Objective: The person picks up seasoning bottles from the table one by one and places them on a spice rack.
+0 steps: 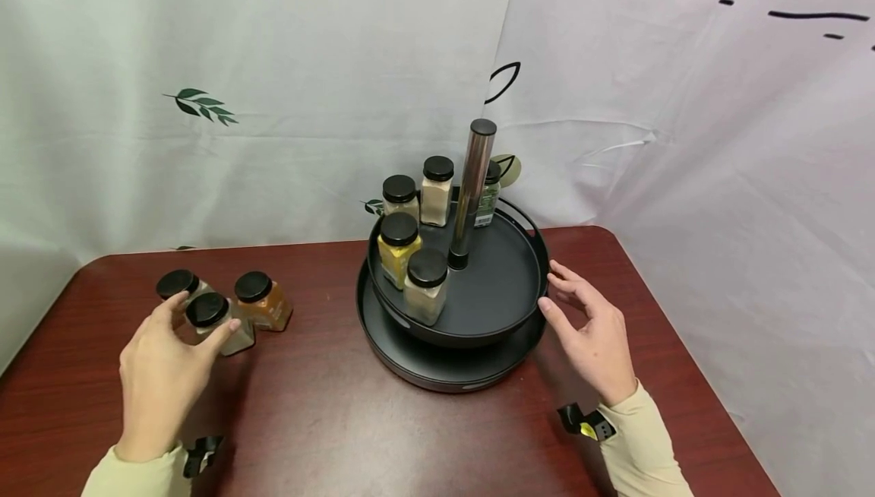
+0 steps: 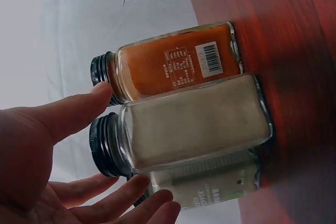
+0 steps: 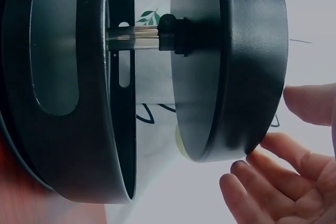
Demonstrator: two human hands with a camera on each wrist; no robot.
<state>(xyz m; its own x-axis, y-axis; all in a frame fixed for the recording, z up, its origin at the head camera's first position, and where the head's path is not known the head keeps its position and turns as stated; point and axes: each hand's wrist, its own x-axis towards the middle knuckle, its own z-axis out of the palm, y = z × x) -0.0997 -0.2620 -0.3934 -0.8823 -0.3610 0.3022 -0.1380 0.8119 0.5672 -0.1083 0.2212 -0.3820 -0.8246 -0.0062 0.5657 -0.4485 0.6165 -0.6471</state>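
Note:
My left hand point(image 1: 167, 375) is spread around a jar of greyish powder point(image 2: 199, 121) with a black lid, thumb on one side and fingers on the other. I see no firm grip on it. Beside it stand a jar of orange powder point(image 1: 270, 311) and another pale jar point(image 2: 210, 184), partly hidden. At the right, my right hand point(image 1: 591, 330) has its fingertips at the rim of the black upper tray point(image 1: 499, 284) of a two-tier stand, fingers fairly straight. On that tray stand a yellow jar point(image 1: 396, 254), a pale grey jar point(image 1: 425, 292) and several others.
A lower black tray point(image 1: 437, 371) sits beneath the upper one on the reddish-brown table point(image 1: 307, 421). A shiny post point(image 1: 475, 185) rises from the upper tray, partly hiding a green jar point(image 1: 488, 197). White cloth point(image 1: 307, 102) hangs behind the table.

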